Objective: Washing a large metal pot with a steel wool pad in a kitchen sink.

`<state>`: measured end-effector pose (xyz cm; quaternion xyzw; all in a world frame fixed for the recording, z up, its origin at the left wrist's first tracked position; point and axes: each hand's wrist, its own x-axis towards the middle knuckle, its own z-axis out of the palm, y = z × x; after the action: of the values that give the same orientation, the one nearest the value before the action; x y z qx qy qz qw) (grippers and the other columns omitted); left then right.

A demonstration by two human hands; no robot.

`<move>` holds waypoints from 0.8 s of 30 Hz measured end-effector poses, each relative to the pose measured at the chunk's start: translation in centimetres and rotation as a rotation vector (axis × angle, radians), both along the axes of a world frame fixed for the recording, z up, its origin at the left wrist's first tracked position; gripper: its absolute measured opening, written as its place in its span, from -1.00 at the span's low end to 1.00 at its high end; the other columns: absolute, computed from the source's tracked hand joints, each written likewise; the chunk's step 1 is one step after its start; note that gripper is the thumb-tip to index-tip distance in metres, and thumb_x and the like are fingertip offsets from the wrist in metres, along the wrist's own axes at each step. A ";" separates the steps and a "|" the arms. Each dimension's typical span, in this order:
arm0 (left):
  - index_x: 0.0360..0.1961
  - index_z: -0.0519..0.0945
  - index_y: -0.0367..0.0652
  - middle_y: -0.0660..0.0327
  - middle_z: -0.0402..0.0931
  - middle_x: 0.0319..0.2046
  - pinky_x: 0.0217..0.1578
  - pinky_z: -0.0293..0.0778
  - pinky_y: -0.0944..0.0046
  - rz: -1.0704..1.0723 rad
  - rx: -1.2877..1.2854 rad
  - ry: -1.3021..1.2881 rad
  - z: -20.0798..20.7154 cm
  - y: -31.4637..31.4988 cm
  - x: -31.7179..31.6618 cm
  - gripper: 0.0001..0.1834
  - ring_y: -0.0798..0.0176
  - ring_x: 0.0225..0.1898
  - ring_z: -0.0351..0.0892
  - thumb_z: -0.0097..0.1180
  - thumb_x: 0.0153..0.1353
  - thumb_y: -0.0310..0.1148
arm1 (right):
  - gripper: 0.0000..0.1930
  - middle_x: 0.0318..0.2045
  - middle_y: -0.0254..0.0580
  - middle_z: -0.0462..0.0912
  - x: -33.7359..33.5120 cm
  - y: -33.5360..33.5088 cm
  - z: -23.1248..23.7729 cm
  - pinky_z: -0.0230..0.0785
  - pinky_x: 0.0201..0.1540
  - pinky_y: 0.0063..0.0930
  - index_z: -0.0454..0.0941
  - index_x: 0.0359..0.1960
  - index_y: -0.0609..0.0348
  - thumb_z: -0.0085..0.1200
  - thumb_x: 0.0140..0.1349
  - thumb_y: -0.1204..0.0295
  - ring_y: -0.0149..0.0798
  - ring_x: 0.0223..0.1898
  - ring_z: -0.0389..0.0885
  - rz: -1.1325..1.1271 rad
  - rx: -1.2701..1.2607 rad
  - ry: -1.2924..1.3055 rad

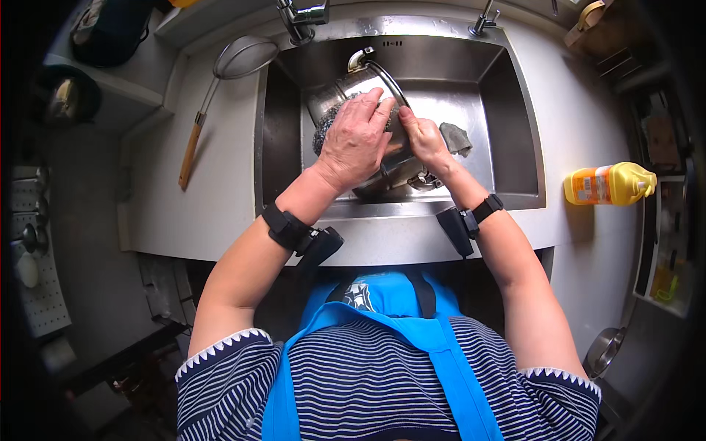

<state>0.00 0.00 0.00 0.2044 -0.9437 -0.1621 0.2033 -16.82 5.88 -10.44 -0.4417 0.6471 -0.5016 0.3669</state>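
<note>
While the steel pot (pixel 382 158) lay tilted in the sink (pixel 515 132), my left hand (pixel 357 140) pressed a wiry scourer (pixel 323 125) against it, fingers together; my right hand (pixel 425 140) gripped its rim.

steel pot (pixel 346 84), tilted, w/ scourer (pixel 323 125), in sink

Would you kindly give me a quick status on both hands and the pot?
Left hand presses steel scourer on steel pot. Right hand steadies pot over sink. Grey cloth lies beside; nothing blocking.
</note>
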 end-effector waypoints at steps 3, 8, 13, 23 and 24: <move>0.14 0.36 -0.18 0.00 0.27 0.17 0.22 0.09 -0.01 0.004 -0.207 -0.123 -0.4 -0.3 0.7 -0.47 0.00 0.25 0.18 0.10 0.13 -0.31 | -0.38 -0.63 -0.12 0.55 0.5 0.7 0.8 0.34 -0.37 -0.43 0.57 -0.42 0.33 -0.27 0.36 -0.05 -0.34 -0.52 0.44 -0.020 -0.020 0.030; 0.11 0.39 -0.21 0.02 0.29 0.14 0.19 0.16 0.07 0.019 -0.218 -0.171 -1.7 -3.4 0.6 -0.54 -0.02 0.21 0.22 0.03 0.18 -0.30 | -0.35 -0.65 -0.12 0.52 1.5 0.7 2.5 0.35 -0.34 -0.39 0.55 -0.43 0.38 -0.27 0.36 -0.07 -0.32 -0.50 0.42 0.012 0.022 -0.060; 0.09 0.38 -0.24 -0.03 0.30 0.12 0.14 0.28 0.12 0.068 0.113 -0.068 -1.1 -7.2 -0.5 -0.57 -0.07 0.13 0.32 -0.02 0.22 -0.30 | -0.34 -0.67 -0.14 0.50 1.1 0.6 2.2 0.34 -0.35 -0.38 0.55 -0.46 0.39 -0.27 0.35 -0.09 -0.32 -0.52 0.41 -0.036 0.020 0.002; 0.08 0.38 -0.24 -0.08 0.32 0.11 0.17 0.20 0.07 0.175 0.211 0.041 -3.8 -8.8 3.5 -0.53 -0.12 0.17 0.26 -0.09 0.28 -0.13 | -0.31 -0.73 -0.20 0.41 0.8 0.6 1.7 0.29 -0.42 -0.41 0.53 -0.54 0.35 -0.25 0.32 -0.13 -0.35 -0.57 0.34 -0.035 0.011 0.066; 0.10 0.38 -0.22 -0.09 0.30 0.13 0.19 0.13 -0.03 0.193 0.193 0.032 -3.8 -7.8 3.6 -0.54 -0.14 0.20 0.21 -0.10 0.28 -0.15 | -0.32 -0.73 -0.21 0.40 0.5 0.5 1.9 0.29 -0.43 -0.41 0.53 -0.55 0.34 -0.25 0.31 -0.14 -0.35 -0.58 0.33 -0.027 0.038 0.069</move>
<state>3.58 -7.80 -3.75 0.3100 -0.8964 -0.2350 0.2125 -16.34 6.40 -8.57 -0.4427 0.6749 -0.4785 0.3457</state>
